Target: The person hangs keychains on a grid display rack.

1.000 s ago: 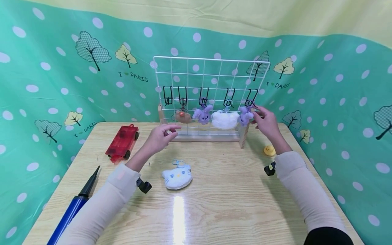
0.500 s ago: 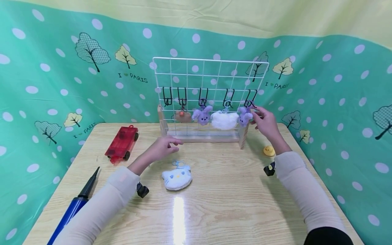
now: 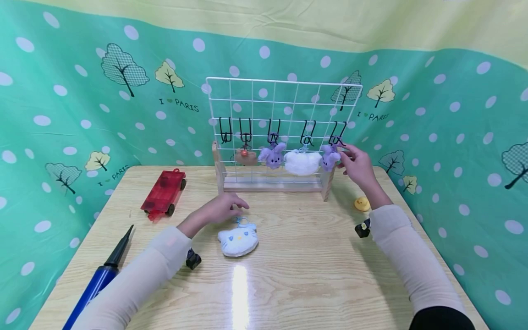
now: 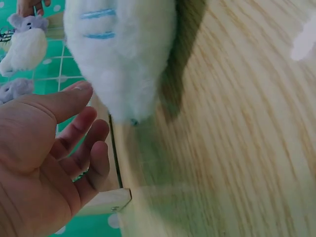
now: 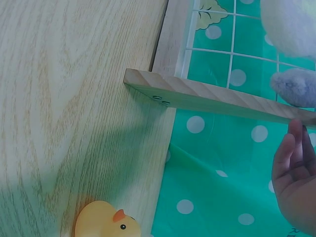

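Observation:
A white plush cat-face keychain [image 3: 238,240] with a blue ring lies on the table. My left hand [image 3: 222,207] hovers just behind it; in the left wrist view, the thumb stretches toward the white fur [image 4: 123,59] and the other fingers bend loosely. My right hand [image 3: 358,164] is at the right end of a white wire rack [image 3: 284,81], fingertips beside a purple bunny keychain [image 3: 329,157] on a black hook. Its fingertips [image 5: 295,126] appear by the wooden post [image 5: 212,96] in the right wrist view; the thumb and index tips are out of that frame.
Also hanging are a brown plush [image 3: 245,157], another purple bunny [image 3: 273,156] and a fluffy white plush [image 3: 303,162]. A red toy car [image 3: 165,192] and a blue pump-like tube [image 3: 101,279] lie left. A yellow duck [image 3: 362,204] sits near my right forearm.
My left hand has come down and toward me, from the rack's lower left to just behind the white cat keychain. My right hand has stayed by the purple bunny.

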`<action>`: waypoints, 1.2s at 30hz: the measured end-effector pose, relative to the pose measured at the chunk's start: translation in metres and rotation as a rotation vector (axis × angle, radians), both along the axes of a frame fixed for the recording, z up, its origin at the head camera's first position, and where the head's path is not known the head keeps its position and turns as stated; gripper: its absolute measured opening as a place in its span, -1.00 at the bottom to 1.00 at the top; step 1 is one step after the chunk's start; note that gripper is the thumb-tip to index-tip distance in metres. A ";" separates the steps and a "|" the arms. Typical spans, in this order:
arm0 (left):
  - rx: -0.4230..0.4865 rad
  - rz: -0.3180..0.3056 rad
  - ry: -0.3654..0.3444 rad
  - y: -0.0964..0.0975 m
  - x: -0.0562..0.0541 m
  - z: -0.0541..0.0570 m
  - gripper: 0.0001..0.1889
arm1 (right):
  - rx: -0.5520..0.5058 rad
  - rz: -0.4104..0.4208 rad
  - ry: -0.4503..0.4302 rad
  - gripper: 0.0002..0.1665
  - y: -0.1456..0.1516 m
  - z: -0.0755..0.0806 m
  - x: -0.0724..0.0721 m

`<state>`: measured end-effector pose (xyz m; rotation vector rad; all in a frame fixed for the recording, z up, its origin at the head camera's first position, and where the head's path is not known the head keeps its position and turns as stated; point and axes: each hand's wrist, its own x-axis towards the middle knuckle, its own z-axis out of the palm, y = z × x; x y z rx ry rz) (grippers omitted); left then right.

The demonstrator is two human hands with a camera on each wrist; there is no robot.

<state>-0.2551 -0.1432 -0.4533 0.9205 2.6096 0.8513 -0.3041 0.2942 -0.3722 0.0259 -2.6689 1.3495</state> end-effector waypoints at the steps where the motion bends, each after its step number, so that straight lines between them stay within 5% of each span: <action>1: -0.013 -0.006 0.000 0.000 0.000 -0.001 -0.73 | 0.000 0.000 0.002 -0.45 0.000 0.000 0.000; 14: -0.181 -0.016 0.025 0.006 0.004 -0.011 -0.73 | 0.008 -0.002 0.002 -0.44 -0.001 0.000 -0.001; 36: -0.163 0.025 0.038 0.004 0.006 -0.017 -0.82 | 0.003 -0.007 -0.005 -0.44 0.000 0.000 0.000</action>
